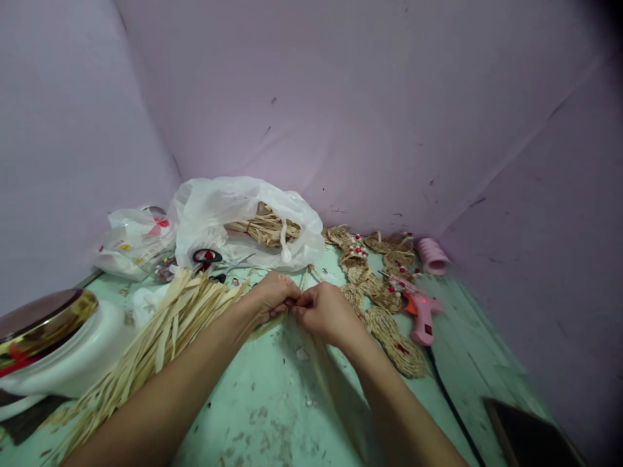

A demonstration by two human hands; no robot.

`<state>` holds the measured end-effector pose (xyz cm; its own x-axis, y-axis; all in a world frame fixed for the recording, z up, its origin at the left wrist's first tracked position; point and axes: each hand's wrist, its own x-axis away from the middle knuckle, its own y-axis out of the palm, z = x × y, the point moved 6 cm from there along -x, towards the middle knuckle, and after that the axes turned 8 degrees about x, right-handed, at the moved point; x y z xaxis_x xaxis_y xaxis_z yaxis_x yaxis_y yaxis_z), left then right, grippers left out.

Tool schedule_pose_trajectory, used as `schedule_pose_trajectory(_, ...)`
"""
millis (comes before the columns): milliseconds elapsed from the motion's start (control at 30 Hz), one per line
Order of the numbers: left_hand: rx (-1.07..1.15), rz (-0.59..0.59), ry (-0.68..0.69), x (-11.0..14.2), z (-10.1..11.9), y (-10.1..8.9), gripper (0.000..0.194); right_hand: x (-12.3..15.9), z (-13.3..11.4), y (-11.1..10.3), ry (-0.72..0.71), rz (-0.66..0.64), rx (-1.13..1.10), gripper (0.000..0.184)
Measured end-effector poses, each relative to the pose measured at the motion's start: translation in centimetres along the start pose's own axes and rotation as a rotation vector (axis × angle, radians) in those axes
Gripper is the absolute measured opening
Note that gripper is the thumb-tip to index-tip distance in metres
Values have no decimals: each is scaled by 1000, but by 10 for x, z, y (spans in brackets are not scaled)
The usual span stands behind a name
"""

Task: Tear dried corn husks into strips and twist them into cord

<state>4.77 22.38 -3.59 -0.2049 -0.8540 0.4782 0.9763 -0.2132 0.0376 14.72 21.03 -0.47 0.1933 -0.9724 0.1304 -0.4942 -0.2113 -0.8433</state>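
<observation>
My left hand (269,297) and my right hand (323,313) meet at the middle of a pale green table (272,415), fingers pinched together on thin straw strands (305,279) that stick up between them. A long bundle of flat straw strips (160,334) lies under my left forearm, running to the lower left. Braided straw ornaments (384,324) with red and white beads lie just right of my right hand.
A pink glue gun (421,311) with a black cord lies at the right, a pink spool (432,255) behind it. White plastic bags (243,217) with straw, scissors (207,257) and a white gold-lidded pot (53,337) stand at the left. Pink walls close in behind.
</observation>
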Motion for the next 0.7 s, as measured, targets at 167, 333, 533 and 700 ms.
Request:
schedule_pose_trajectory(167,27,-89,17,-3,0,-2,22,-11,28,-10,226,47,-493,12)
schedule_pose_trajectory(333,44,-146,-6,-5,-1,-4,18,-5,16,14,368,-224,-909,12)
schedule_pose_trajectory(533,-116,-90,-13,-7,-6,-10,10,-10,19,30,270,-209,-795,21)
schedule_pose_trajectory(700,-249,-60,58,-8,-4,-9,6,-8,32,37,244,-100,-729,17)
